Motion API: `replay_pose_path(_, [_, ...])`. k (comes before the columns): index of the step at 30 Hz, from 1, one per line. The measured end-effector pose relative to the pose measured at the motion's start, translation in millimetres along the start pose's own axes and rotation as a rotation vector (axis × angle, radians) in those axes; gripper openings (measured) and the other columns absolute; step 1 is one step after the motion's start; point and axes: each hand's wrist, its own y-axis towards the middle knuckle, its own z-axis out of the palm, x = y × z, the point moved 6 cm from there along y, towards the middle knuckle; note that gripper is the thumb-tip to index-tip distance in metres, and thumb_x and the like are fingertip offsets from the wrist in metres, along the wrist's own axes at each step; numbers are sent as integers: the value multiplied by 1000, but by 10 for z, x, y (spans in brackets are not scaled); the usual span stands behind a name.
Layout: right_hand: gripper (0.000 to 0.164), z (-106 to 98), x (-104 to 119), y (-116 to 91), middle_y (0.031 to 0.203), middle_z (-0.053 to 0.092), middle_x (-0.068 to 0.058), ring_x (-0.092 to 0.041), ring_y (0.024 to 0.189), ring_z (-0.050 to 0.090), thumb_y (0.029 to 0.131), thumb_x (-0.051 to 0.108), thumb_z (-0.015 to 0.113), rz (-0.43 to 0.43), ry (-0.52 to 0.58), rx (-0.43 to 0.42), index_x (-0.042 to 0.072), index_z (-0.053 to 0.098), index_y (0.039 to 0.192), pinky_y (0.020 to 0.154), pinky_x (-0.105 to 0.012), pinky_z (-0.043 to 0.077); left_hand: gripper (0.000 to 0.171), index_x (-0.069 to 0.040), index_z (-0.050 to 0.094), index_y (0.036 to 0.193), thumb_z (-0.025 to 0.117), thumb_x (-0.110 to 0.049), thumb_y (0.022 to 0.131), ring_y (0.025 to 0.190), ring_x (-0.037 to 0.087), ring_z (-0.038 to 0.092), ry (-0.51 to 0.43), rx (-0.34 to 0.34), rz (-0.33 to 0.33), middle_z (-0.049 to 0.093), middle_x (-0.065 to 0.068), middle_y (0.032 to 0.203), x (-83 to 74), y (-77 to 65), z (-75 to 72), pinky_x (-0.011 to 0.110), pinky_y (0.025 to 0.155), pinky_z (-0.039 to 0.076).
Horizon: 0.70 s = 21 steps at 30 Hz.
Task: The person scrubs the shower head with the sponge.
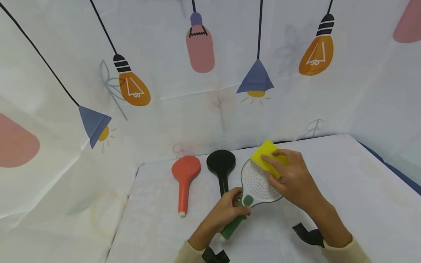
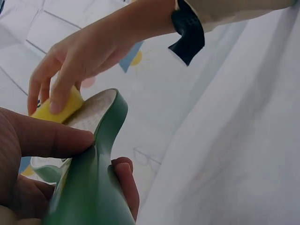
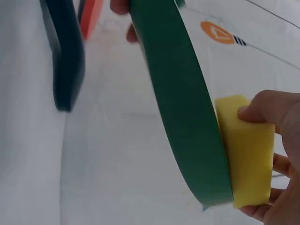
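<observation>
A green shower head [image 1: 230,228] with a white dotted spray face is tilted up over the table. My left hand [image 1: 227,209] grips it round the top of the handle, thumb near the green button [image 1: 248,199]. With my right hand [image 1: 294,179] I pinch a yellow sponge [image 1: 267,149] between thumb and fingers. The sponge lies against the upper part of the spray face, and the right wrist view shows its flat side [image 3: 248,154] along the green rim. In the left wrist view the handle [image 2: 91,192] runs through the left fingers.
A red shower head [image 1: 186,171] and a black shower head [image 1: 221,162] lie face down side by side to the left on the white-covered table [image 1: 151,226]. Behind stands a white cloth wall [image 1: 158,124] printed with lamps. Black straps [image 1: 309,235] hang at both wrists.
</observation>
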Motion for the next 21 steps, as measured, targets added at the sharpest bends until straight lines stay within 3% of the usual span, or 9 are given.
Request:
replay_pose_path(4, [44, 141, 147, -17, 119, 57, -20, -38, 107, 49, 80, 20, 67, -98, -14, 48, 13, 67, 123, 92, -49, 45, 48, 2, 51, 132, 68, -3, 87, 77, 14, 67, -14, -2, -2, 63, 9, 103, -7, -7, -10, 25, 65, 56])
replay_pose_path(9, [48, 232, 330, -41, 116, 58, -14, -31, 105, 52, 71, 7, 75, -175, 9, 105, 14, 69, 118, 90, -45, 52, 47, 2, 52, 131, 68, -4, 87, 76, 14, 68, -25, -8, 2, 64, 18, 109, 1, -4, -47, 24, 65, 56])
replay_pose_path(14, [49, 230, 466, -89, 114, 58, 1, -16, 106, 49, 71, 5, 79, -242, 222, 262, 21, 70, 116, 82, -31, 55, 45, -1, 54, 130, 68, -3, 87, 77, 15, 67, -4, -24, 21, 66, 13, 107, 8, 0, -102, 25, 67, 56])
replay_pose_path(17, [51, 160, 479, -110, 118, 55, 6, -12, 109, 48, 72, 5, 80, -260, 360, 342, 25, 68, 117, 85, -22, 52, 47, 0, 55, 131, 68, 0, 86, 78, 15, 66, -10, -23, 31, 67, 11, 111, -2, 3, -120, 25, 68, 57])
replay_pose_path(21, [57, 1, 356, -73, 124, 53, 3, -13, 114, 46, 71, 5, 79, -210, 350, 286, 26, 66, 123, 90, -8, 44, 49, 1, 52, 134, 68, -1, 88, 80, 14, 66, -21, -16, 29, 65, 14, 114, -19, 7, -132, 24, 68, 57])
